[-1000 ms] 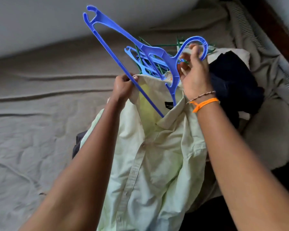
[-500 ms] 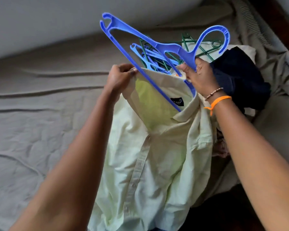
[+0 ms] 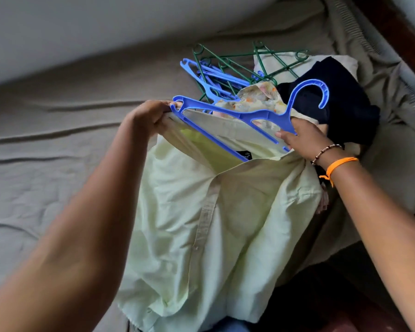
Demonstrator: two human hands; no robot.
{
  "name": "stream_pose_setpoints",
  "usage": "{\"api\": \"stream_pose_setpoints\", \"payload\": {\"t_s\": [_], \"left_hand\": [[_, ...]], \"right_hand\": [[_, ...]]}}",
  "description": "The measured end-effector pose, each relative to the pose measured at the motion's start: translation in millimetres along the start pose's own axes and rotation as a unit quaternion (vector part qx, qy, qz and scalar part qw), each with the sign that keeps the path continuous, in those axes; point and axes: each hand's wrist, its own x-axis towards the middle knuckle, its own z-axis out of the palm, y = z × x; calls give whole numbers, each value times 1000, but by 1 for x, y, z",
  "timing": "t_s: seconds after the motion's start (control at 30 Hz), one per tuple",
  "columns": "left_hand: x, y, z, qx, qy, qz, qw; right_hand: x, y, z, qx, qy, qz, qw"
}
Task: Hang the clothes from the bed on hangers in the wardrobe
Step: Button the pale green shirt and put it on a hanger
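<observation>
Pale green shirt (image 3: pixel 216 212) held above the bed (image 3: pixel 58 164), left hand (image 3: pixel 151 116) gripping its shoulder, right hand (image 3: pixel 304 137) gripping blue hanger (image 3: pixel 249 116) at the collar, black neck label (image 3: pixel 243 155) unreadable, spare hangers (image 3: pixel 225 73) behind the shirt.

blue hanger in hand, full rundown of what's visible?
The blue plastic hanger is flat and moulded, with an open hook at the upper right and a notched left tip. It lies tilted, its lower bar dipping into the collar opening of the pale green button-up shirt. The right hand grips it below the hook; the left hand holds the shirt shoulder at the left tip. Its right arm is hidden.
</observation>
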Motion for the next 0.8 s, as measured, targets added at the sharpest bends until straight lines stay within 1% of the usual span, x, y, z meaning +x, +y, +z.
{"api": "stream_pose_setpoints", "payload": {"t_s": [0.13,0.2,0.27,0.33,0.4,0.47,0.53,0.6,0.67,0.7,0.73,0.77,0.8], "left_hand": [[-7,2,4,-31,-44,0,999],[-8,2,8,-31,-63,23,997],[-10,2,7,-27,-86,46,995],[-10,-2,7,2,-93,56,994],[-9,-6,11,62,-74,80,992],[-9,-6,17,107,-24,93,990],[-7,-3,20,131,13,89,987],[-7,-1,19,118,23,70,990],[-7,-1,16,37,-7,51,998],[-9,-2,15,-1,-36,41,998],[-10,-2,15,-14,-68,42,997],[-11,0,17,17,-84,54,995],[-11,2,19,85,-80,72,991]], "right_hand": [[-6,18,7,9,15,18,1000],[-10,22,7,7,21,30,999],[-11,25,8,12,16,35,999],[-13,26,9,17,12,40,999],[-12,29,11,24,14,49,998],[-13,27,13,19,20,54,998],[-13,27,15,10,28,46,999],[-16,27,18,13,26,31,999],[-21,29,20,22,34,25,999],[-24,30,22,6,41,23,999],[-27,30,26,-31,47,20,998],[-32,28,31,-82,50,20,995],[-35,26,36,-120,56,22,991]]}}
